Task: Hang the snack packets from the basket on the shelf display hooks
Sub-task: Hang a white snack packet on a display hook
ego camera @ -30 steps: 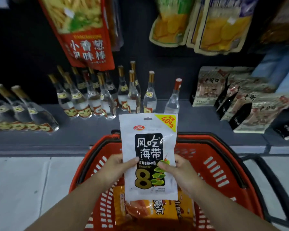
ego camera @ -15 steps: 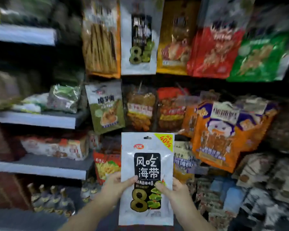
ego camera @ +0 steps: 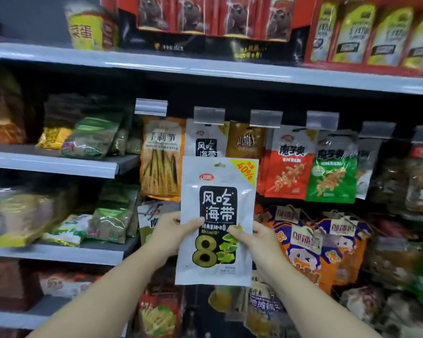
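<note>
The snack packet [ego camera: 217, 220] is white with a black label panel, a yellow corner flash printed in red, and an olive-and-black figure eight beside green leaves. Behind it hang an orange packet [ego camera: 161, 157], a red-and-white packet [ego camera: 288, 164] and a green-and-white packet [ego camera: 332, 172]. The boxes [ego camera: 205, 15] on the top shelf look red and dark brown, though blurred.

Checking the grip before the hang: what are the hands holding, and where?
Both hold the white seaweed packet at mid-height: left hand its left edge, right hand its right edge.
</note>
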A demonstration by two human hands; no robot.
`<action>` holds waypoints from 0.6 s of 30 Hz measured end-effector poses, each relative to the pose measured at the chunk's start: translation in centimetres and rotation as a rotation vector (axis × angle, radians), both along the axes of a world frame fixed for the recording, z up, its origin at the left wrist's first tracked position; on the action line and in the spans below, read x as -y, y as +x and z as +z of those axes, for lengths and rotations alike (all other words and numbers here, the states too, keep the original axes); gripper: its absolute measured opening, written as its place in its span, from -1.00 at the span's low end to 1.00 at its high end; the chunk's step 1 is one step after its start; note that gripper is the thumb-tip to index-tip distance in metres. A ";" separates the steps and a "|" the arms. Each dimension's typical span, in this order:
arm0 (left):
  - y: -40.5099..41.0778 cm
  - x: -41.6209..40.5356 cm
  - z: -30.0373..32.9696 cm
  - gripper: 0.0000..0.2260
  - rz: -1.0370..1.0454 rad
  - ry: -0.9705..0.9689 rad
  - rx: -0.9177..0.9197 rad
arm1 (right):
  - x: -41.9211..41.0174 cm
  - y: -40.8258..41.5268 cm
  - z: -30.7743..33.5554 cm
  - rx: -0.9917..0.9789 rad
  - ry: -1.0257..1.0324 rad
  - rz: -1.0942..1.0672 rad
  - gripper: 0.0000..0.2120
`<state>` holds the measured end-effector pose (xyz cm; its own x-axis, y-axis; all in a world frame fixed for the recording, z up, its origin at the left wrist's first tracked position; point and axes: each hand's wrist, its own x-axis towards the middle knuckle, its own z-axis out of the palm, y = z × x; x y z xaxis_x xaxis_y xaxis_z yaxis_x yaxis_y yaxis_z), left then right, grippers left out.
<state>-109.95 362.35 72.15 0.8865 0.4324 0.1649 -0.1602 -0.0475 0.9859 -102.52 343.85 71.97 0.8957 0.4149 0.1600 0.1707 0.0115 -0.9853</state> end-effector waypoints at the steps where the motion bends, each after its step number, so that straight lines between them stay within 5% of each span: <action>1: 0.3 -0.3 0.6 -0.85 -0.014 -0.021 0.009 | -0.3 0.1 0.6 0.015 0.012 -0.013 -0.89; 18: 8.7 -7.9 5.5 -0.85 -0.032 -0.010 0.054 | -9.3 6.2 5.7 0.090 0.123 -0.225 -0.90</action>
<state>-101.27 370.23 77.67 0.8897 0.4059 0.2089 -0.2145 -0.0322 0.9762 -96.30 353.16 77.69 0.9432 0.1794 0.2796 0.2689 0.0816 -0.9597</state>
